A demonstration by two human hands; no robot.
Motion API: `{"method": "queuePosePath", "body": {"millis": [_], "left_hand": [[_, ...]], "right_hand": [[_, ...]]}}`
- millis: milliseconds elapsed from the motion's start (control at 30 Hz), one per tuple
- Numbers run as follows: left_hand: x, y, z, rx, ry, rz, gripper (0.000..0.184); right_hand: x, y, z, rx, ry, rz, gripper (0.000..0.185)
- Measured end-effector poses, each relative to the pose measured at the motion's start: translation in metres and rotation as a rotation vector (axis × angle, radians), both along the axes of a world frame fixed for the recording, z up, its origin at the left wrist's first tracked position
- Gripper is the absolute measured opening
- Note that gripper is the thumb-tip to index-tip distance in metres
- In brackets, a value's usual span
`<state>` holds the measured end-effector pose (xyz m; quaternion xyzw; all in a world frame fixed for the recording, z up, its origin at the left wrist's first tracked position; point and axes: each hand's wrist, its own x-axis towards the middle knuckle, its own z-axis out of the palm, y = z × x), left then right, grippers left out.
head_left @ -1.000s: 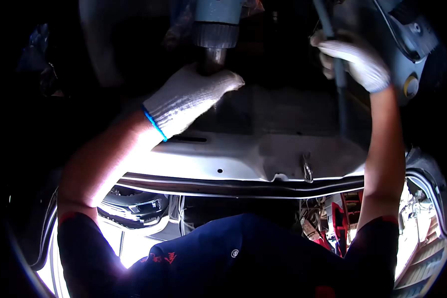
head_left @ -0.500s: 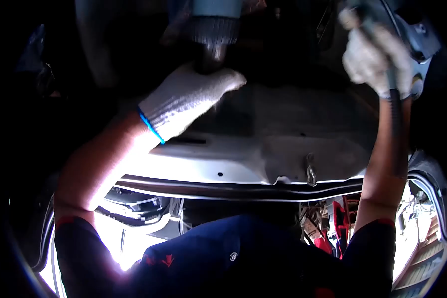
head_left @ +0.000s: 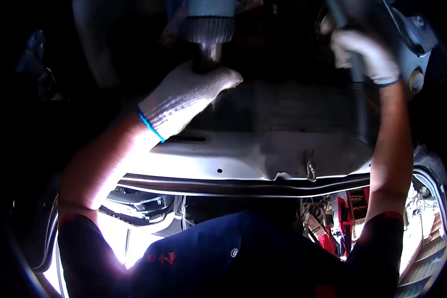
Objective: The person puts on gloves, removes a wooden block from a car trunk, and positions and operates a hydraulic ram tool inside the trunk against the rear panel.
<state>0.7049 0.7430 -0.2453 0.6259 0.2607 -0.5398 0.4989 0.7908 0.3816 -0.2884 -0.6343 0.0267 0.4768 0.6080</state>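
Note:
My left hand point(head_left: 188, 99), in a white knit glove with a blue cuff, reaches up at the centre left. It is closed around the lower end of a metal shaft point(head_left: 212, 51); the thumb points right and the other fingers are mostly hidden. Above it the shaft enters a black ribbed collar point(head_left: 209, 30) on a blue-grey cylinder point(head_left: 211, 7). At the upper right, my gloved right hand point(head_left: 365, 54) is blurred by motion and wrapped around a blue-grey bar point(head_left: 356, 69). A ribbed dark end hangs below that fist; the bar's top leaves the view.
A pale metal panel point(head_left: 223, 161) with holes spans the view below my hands, edged by a dark strip point(head_left: 233, 187). A small metal hook-like fitting point(head_left: 310, 169) hangs on it. Blue-grey metal point(head_left: 416, 52) stands right of my right hand. Red objects point(head_left: 342, 218) show at lower right.
My right hand has shifted slightly left with the bar, whose ribbed lower end has swung left, away from my forearm. My left hand stays nearly in place on the shaft.

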Motion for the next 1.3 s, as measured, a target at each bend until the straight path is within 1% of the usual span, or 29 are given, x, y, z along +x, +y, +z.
{"method": "queuePosePath", "body": {"millis": [33, 67, 100, 133, 167, 233, 267, 300, 333, 367, 400, 433, 500, 567, 633, 667, 733, 767, 833, 900, 967, 1000, 1033, 1067, 1133, 1167, 1233, 1300], "left_hand": [[-0.001, -0.001, -0.003, -0.005, -0.02, 0.001, 0.028], [-0.002, -0.001, -0.004, -0.026, -0.01, 0.034, 0.027], [-0.002, -0.001, -0.002, -0.046, 0.013, 0.066, 0.027], [0.001, -0.001, 0.003, 0.012, 0.005, 0.024, 0.025], [-0.001, -0.001, 0.003, 0.01, 0.008, 0.024, 0.025], [-0.003, -0.001, -0.006, -0.029, -0.01, 0.033, 0.026], [-0.005, -0.001, -0.005, -0.051, 0.013, 0.07, 0.027], [-0.009, 0.0, -0.01, -0.046, -0.013, 0.082, 0.029], [-0.002, -0.003, -0.001, -0.001, -0.002, 0.034, 0.029], [0.006, -0.005, 0.008, 0.037, -0.002, -0.016, 0.029], [0.001, -0.001, 0.001, 0.008, 0.009, 0.021, 0.029], [-0.001, -0.001, -0.003, 0.0, -0.001, 0.024, 0.029], [-0.003, 0.001, -0.005, -0.059, 0.002, 0.064, 0.028], [-0.004, 0.002, -0.004, -0.056, -0.023, 0.02, 0.029], [0.001, 0.002, -0.006, -0.042, -0.075, -0.021, 0.029], [0.0, 0.001, -0.006, -0.057, -0.047, 0.017, 0.029], [-0.005, -0.004, -0.009, -0.046, -0.015, 0.06, 0.03], [-0.005, -0.003, -0.006, -0.04, 0.003, 0.056, 0.03], [0.005, -0.004, 0.004, 0.002, -0.023, -0.007, 0.03], [-0.002, 0.0, -0.004, -0.055, 0.001, 0.036, 0.03], [-0.002, -0.002, 0.003, -0.026, -0.008, 0.037, 0.032], [-0.002, -0.003, 0.002, -0.021, -0.018, 0.028, 0.033], [-0.004, -0.005, 0.0, -0.025, -0.031, 0.027, 0.033], [-0.006, -0.007, -0.005, -0.053, -0.028, 0.028, 0.033], [-0.004, 0.002, -0.009, -0.086, -0.006, 0.053, 0.032], [-0.005, 0.001, -0.008, -0.07, 0.001, 0.057, 0.032], [0.001, -0.001, -0.003, 0.075, -0.016, -0.079, 0.034], [0.002, -0.002, 0.001, 0.079, -0.043, -0.095, 0.035]], "right_hand": [[-0.013, 0.002, -0.011, -0.239, -0.006, 0.074, 0.037], [-0.021, -0.002, -0.035, -0.541, -0.217, 0.228, 0.036], [-0.02, 0.008, -0.041, -0.841, -0.416, 0.383, 0.034], [-0.016, 0.008, -0.037, -0.779, -0.394, 0.375, 0.035], [-0.016, 0.005, -0.027, -0.781, -0.392, 0.376, 0.035], [-0.007, 0.016, 0.01, -0.148, 0.135, 0.037, 0.037], [0.011, 0.016, 0.025, 0.18, 0.178, 0.008, 0.038], [0.019, 0.012, 0.029, 0.423, 0.162, -0.016, 0.038], [0.02, 0.006, 0.022, 0.478, 0.121, -0.025, 0.037], [0.016, 0.001, 0.017, 0.4, 0.094, -0.014, 0.036], [0.006, 0.001, 0.01, 0.214, 0.106, -0.005, 0.036], [-0.005, -0.001, -0.002, -0.077, 0.07, 0.113, 0.036], [-0.023, 0.002, -0.036, -0.797, -0.368, 0.367, 0.035], [-0.019, 0.004, -0.036, -0.839, -0.378, 0.41, 0.035], [-0.014, 0.019, -0.003, -0.406, 0.016, 0.11, 0.034], [-0.003, 0.02, 0.022, -0.116, 0.18, 0.012, 0.03], [0.02, 0.006, 0.034, 0.135, 0.237, -0.016, 0.027], [0.027, -0.002, 0.019, 0.314, 0.194, 0.003, 0.036], [0.01, -0.009, 0.005, 0.211, 0.104, 0.021, 0.043], [-0.018, 0.0, -0.016, -0.288, 0.018, 0.122, 0.044], [-0.028, -0.014, -0.076, -0.899, -0.401, 0.466, 0.02], [-0.022, -0.001, -0.055, -0.869, -0.294, 0.428, 0.027], [-0.021, 0.006, -0.026, -0.876, -0.304, 0.423, 0.027], [-0.023, 0.013, 0.002, -0.684, -0.148, 0.236, 0.036], [-0.008, 0.028, 0.018, -0.471, 0.013, 0.062, 0.045], [0.0, 0.026, 0.018, -0.297, -0.005, 0.069, 0.046], [0.013, 0.016, 0.021, 0.041, -0.036, 0.068, 0.048], [0.015, 0.0, 0.016, 0.366, -0.087, 0.052, 0.049]]}}
